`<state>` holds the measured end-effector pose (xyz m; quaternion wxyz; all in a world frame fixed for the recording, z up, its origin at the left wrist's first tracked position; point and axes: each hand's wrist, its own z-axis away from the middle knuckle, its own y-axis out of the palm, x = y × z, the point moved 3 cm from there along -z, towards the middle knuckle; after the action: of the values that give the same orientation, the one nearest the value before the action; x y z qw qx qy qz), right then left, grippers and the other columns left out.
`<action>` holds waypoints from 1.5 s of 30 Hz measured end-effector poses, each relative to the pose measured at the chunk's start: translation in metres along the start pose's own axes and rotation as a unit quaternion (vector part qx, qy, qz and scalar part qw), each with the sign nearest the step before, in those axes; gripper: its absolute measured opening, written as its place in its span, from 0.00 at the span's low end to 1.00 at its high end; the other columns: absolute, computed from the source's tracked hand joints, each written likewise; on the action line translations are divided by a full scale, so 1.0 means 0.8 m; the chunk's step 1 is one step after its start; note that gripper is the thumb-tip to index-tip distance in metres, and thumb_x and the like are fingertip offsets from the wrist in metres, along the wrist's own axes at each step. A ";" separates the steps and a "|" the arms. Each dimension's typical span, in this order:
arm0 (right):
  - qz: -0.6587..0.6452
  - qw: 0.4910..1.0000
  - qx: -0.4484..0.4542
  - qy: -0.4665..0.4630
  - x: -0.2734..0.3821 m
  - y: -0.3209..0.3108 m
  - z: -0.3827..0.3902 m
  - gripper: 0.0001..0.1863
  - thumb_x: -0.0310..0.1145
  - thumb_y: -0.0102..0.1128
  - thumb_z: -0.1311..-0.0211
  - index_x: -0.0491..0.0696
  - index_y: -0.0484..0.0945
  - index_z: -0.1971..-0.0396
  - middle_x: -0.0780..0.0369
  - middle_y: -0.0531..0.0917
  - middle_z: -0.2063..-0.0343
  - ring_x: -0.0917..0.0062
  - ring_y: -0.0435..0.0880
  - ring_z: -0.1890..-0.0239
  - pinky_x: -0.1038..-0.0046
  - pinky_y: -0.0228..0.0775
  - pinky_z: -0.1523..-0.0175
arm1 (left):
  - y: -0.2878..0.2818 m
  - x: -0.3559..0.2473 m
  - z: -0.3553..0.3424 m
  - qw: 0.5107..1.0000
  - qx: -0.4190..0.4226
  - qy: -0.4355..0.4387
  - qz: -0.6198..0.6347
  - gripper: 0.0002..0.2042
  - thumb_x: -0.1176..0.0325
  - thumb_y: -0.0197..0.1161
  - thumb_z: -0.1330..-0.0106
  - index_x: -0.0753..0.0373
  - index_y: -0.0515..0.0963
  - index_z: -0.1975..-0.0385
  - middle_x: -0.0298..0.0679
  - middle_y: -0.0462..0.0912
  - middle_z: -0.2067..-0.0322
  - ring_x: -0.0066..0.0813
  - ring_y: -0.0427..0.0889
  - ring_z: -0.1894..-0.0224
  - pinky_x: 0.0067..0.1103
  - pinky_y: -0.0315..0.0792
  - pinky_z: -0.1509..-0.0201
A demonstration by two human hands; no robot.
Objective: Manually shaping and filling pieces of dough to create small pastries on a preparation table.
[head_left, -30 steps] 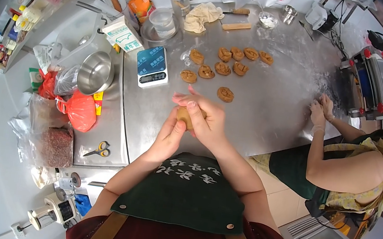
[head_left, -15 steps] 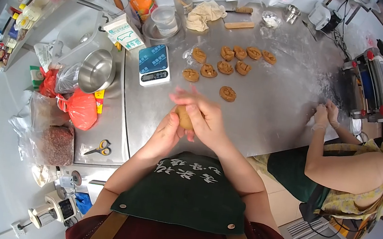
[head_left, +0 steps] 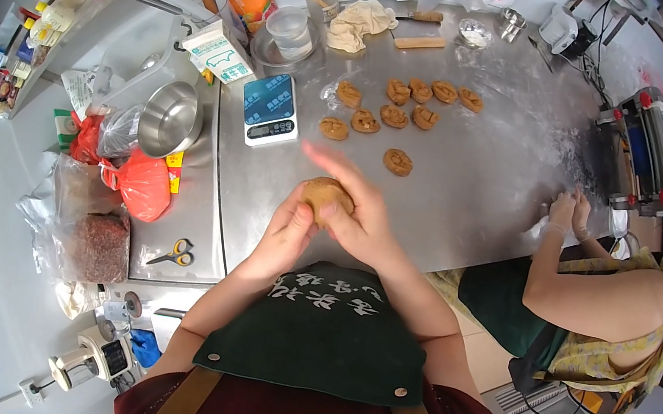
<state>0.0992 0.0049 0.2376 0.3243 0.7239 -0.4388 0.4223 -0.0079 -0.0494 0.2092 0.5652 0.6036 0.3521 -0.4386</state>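
A round ball of light brown dough [head_left: 325, 195] sits between my two hands, above the steel table's near edge. My left hand [head_left: 289, 225] cups it from the left and below, fingers curled under it and partly hidden. With its thumb and palm, my right hand [head_left: 357, 218] presses on the ball's right side, and its fingers stretch out past the top. Beyond the hands, a single brown dough piece [head_left: 397, 162] lies on the steel table [head_left: 472, 185]. Several more shaped brown pieces [head_left: 394, 116] lie in loose rows farther back.
A kitchen scale [head_left: 269, 112] stands left of the dough pieces. Further left are a steel bowl [head_left: 170, 120], a red bag [head_left: 139, 185] and scissors [head_left: 174, 253]. A cloth [head_left: 361, 25] and wooden-handled scraper [head_left: 418, 43] lie at the back. At right, a co-worker's hands [head_left: 571, 213] are near a machine [head_left: 648, 151].
My right hand has opened away from over the dough ball, leaving more of its top showing. The ball remains between both hands. The co-worker's hands shifted slightly.
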 end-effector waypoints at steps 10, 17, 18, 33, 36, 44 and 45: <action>-0.059 0.997 0.055 0.002 -0.031 -0.004 0.004 0.12 0.32 0.48 0.34 0.41 0.77 0.60 0.58 0.81 0.55 0.68 0.75 0.45 0.57 0.53 0.35 | 0.002 0.012 0.008 0.998 0.001 -0.008 -0.068 0.35 0.42 0.48 0.35 0.65 0.54 0.38 0.42 0.62 0.42 0.34 0.62 0.38 0.33 0.58 0.36; -0.042 0.998 -0.033 0.043 -0.010 0.002 0.009 0.14 0.33 0.47 0.34 0.42 0.75 0.55 0.57 0.79 0.52 0.68 0.73 0.43 0.56 0.50 0.33 | -0.018 0.018 0.012 0.968 0.161 -0.121 0.152 0.37 0.39 0.46 0.36 0.67 0.54 0.39 0.42 0.63 0.42 0.32 0.63 0.39 0.32 0.57 0.35; -0.024 0.998 0.039 0.037 -0.014 -0.001 0.009 0.14 0.33 0.47 0.34 0.42 0.75 0.54 0.56 0.79 0.52 0.68 0.73 0.43 0.57 0.50 0.33 | -0.009 0.014 0.013 0.968 0.158 -0.120 0.152 0.37 0.39 0.46 0.36 0.67 0.54 0.39 0.42 0.63 0.42 0.32 0.63 0.39 0.32 0.57 0.35; -0.051 0.986 0.090 0.127 -0.040 0.002 0.016 0.18 0.38 0.47 0.32 0.43 0.73 0.49 0.57 0.84 0.62 0.78 0.80 0.61 0.71 0.66 0.47 | -0.003 0.012 0.008 0.984 0.122 -0.101 0.077 0.34 0.40 0.38 0.33 0.67 0.59 0.44 0.40 0.71 0.58 0.27 0.74 0.61 0.24 0.70 0.56; -0.023 0.998 0.032 0.054 -0.046 0.005 0.013 0.19 0.37 0.47 0.32 0.42 0.72 0.48 0.58 0.83 0.61 0.82 0.78 0.66 0.78 0.71 0.56 | 0.009 0.009 0.006 0.999 -0.029 -0.028 -0.019 0.35 0.37 0.36 0.34 0.68 0.62 0.46 0.39 0.72 0.62 0.27 0.74 0.63 0.23 0.71 0.60; -0.005 0.991 0.073 0.112 -0.018 0.002 0.018 0.16 0.35 0.44 0.31 0.41 0.76 0.56 0.56 0.79 0.51 0.69 0.75 0.45 0.59 0.43 0.31 | -0.003 0.005 0.012 0.982 0.117 -0.107 0.099 0.36 0.38 0.31 0.34 0.68 0.59 0.43 0.41 0.71 0.55 0.28 0.74 0.58 0.26 0.70 0.52; 0.001 0.994 0.081 0.074 -0.031 0.001 0.018 0.17 0.37 0.45 0.32 0.41 0.72 0.51 0.56 0.78 0.50 0.69 0.75 0.45 0.63 0.46 0.32 | 0.002 0.008 0.010 0.982 0.118 -0.109 0.100 0.36 0.38 0.31 0.34 0.68 0.59 0.43 0.41 0.71 0.55 0.28 0.74 0.58 0.26 0.70 0.52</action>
<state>0.0970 0.0016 0.2091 0.2962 0.7140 -0.3784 0.5092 -0.0052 -0.0578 0.2042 0.5664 0.6466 0.1719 -0.4812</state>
